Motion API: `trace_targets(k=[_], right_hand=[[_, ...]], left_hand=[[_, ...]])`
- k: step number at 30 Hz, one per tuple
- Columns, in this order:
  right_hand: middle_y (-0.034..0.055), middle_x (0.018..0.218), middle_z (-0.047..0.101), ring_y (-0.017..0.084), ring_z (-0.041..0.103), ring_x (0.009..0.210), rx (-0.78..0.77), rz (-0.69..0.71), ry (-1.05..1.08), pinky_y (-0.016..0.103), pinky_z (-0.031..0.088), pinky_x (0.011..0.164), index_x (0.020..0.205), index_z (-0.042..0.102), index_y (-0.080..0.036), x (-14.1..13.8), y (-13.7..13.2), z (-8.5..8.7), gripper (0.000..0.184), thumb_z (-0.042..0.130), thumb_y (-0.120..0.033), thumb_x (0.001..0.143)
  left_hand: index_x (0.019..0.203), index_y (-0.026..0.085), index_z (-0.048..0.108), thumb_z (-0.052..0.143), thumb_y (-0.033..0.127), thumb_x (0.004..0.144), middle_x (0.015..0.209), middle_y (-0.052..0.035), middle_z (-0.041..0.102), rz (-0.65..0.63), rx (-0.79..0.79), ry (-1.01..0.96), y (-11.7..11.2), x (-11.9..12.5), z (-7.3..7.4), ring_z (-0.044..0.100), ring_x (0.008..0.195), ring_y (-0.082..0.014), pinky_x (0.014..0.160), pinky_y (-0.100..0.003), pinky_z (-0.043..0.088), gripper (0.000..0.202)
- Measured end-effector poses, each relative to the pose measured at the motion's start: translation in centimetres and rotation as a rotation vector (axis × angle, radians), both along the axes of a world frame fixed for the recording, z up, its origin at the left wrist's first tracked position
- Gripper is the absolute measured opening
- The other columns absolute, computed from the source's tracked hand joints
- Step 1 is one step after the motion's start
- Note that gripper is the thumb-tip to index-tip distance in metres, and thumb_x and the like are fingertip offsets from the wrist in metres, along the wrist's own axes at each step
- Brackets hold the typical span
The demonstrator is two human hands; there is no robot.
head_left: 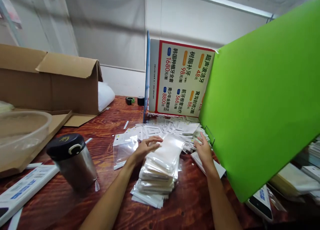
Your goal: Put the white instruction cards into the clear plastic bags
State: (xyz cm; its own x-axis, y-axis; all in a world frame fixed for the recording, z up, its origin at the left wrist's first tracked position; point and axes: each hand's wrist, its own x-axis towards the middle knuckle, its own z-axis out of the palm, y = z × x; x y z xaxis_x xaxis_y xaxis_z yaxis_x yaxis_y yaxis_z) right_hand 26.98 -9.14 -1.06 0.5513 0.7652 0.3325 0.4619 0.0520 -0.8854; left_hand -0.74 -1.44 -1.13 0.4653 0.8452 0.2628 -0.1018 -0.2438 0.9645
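Observation:
A leaning stack of clear plastic packets (160, 171) stands on the reddish wooden table (110, 130) in front of me. My left hand (146, 147) rests on the top packet's left edge, fingers curled over it. My right hand (203, 149) lies flat with fingers stretched toward a scattered heap of white printed cards (172, 126) behind the stack. A single empty clear bag (123, 150) lies left of the stack.
A green board (262, 99) stands tilted at the right, a printed price sign (180, 78) upright behind the cards. At the left are a steel flask with a black lid (72, 160), a clear plastic tub (21, 133) and an open cardboard box (50, 79). Two tape rolls (135, 100) lie far back.

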Motion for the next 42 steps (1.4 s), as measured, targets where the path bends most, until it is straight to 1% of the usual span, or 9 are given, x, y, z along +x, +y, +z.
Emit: trace_targets(k=[3, 9, 12, 15, 24, 32, 37, 40, 42], right_hand=[[0.0177, 0.115, 0.066, 0.028, 0.064, 0.103, -0.241, -0.141, -0.368, 0.042, 0.048, 0.094, 0.124, 0.061, -0.011, 2.5, -4.1, -0.1, 0.047, 0.046, -0.036, 0.088], [0.0287, 0.107, 0.060, 0.039, 0.062, 0.101, -0.667, -0.241, -0.604, 0.048, 0.044, 0.090, 0.109, 0.065, -0.002, 2.7, -11.4, -0.7, 0.048, 0.047, -0.042, 0.091], [0.0269, 0.118, 0.055, 0.036, 0.063, 0.099, -0.811, -0.220, -0.667, 0.045, 0.045, 0.087, 0.119, 0.059, -0.003, 2.2, -11.8, -1.1, 0.050, 0.040, -0.043, 0.095], [0.0243, 0.125, 0.053, 0.034, 0.062, 0.105, -0.890, -0.159, -0.719, 0.042, 0.045, 0.088, 0.122, 0.056, -0.005, 2.4, -11.0, -0.8, 0.049, 0.034, -0.042, 0.098], [0.0202, 0.121, 0.056, 0.035, 0.062, 0.106, -1.026, -0.125, -0.847, 0.043, 0.047, 0.086, 0.119, 0.055, -0.007, 1.7, -9.9, 1.9, 0.043, 0.040, -0.041, 0.098], [0.0180, 0.108, 0.056, 0.027, 0.066, 0.080, -0.773, -0.368, -0.982, 0.034, 0.044, 0.065, 0.110, 0.054, -0.008, -0.4, -11.7, 1.1, 0.034, 0.041, -0.037, 0.098], [0.0126, 0.090, 0.065, 0.024, 0.060, 0.071, -0.446, -0.415, -0.892, 0.033, 0.037, 0.059, 0.093, 0.060, -0.016, -0.4, -11.4, 3.1, 0.020, 0.043, -0.026, 0.095], [0.0115, 0.084, 0.067, 0.024, 0.058, 0.067, -0.143, -0.487, -0.670, 0.033, 0.037, 0.057, 0.094, 0.062, -0.018, -1.0, -9.6, 5.0, 0.022, 0.049, -0.036, 0.092], [0.0081, 0.077, 0.067, 0.021, 0.057, 0.062, 0.025, -0.297, -0.306, 0.031, 0.040, 0.055, 0.095, 0.062, -0.018, -1.8, -7.4, 5.7, 0.028, 0.058, -0.044, 0.085]], left_hand=[[0.099, 0.021, 0.076, 0.078, 0.038, 0.069, 0.106, -0.0090, 0.068, 0.037, -0.067, -0.075, 0.3, 0.0, -0.5, 0.062, 0.094, -0.0210, 0.075, -0.025, 0.047, 0.034], [0.104, 0.016, 0.071, 0.071, 0.052, 0.073, 0.100, -0.0086, 0.068, 0.107, -0.111, -0.241, 0.8, 0.3, -1.1, 0.060, 0.088, -0.0181, 0.078, -0.027, 0.046, 0.047], [0.108, 0.016, 0.069, 0.075, 0.052, 0.069, 0.100, -0.0066, 0.066, 0.170, -0.017, -0.141, 1.3, 0.4, -1.3, 0.057, 0.087, -0.0168, 0.079, -0.027, 0.045, 0.053], [0.115, 0.015, 0.066, 0.081, 0.048, 0.062, 0.085, -0.0025, 0.062, 0.088, -0.018, -0.071, 1.7, 0.2, -1.5, 0.057, 0.077, -0.0152, 0.072, -0.027, 0.046, 0.064], [0.121, 0.013, 0.062, 0.082, 0.043, 0.062, 0.084, -0.0044, 0.066, 0.052, -0.153, -0.233, 1.5, -0.4, -1.6, 0.062, 0.077, -0.0165, 0.067, -0.026, 0.046, 0.069], [0.130, 0.014, 0.056, 0.074, 0.039, 0.073, 0.090, -0.0103, 0.075, 0.072, -0.142, -0.289, 1.6, -0.3, -1.5, 0.062, 0.072, -0.0142, 0.066, -0.024, 0.046, 0.065], [0.131, 0.013, 0.056, 0.066, 0.036, 0.079, 0.095, -0.0130, 0.075, 0.086, -0.076, -0.258, 1.6, -0.1, -1.5, 0.060, 0.068, -0.0132, 0.062, -0.023, 0.044, 0.058], [0.133, 0.014, 0.056, 0.061, 0.031, 0.082, 0.108, -0.0137, 0.073, 0.102, -0.026, -0.214, 1.7, 0.0, -1.8, 0.063, 0.082, -0.0159, 0.069, -0.024, 0.046, 0.054], [0.131, 0.015, 0.059, 0.059, 0.026, 0.081, 0.121, -0.0124, 0.068, 0.136, 0.024, -0.169, 1.7, 0.0, -1.9, 0.063, 0.095, -0.0180, 0.078, -0.026, 0.047, 0.052]])
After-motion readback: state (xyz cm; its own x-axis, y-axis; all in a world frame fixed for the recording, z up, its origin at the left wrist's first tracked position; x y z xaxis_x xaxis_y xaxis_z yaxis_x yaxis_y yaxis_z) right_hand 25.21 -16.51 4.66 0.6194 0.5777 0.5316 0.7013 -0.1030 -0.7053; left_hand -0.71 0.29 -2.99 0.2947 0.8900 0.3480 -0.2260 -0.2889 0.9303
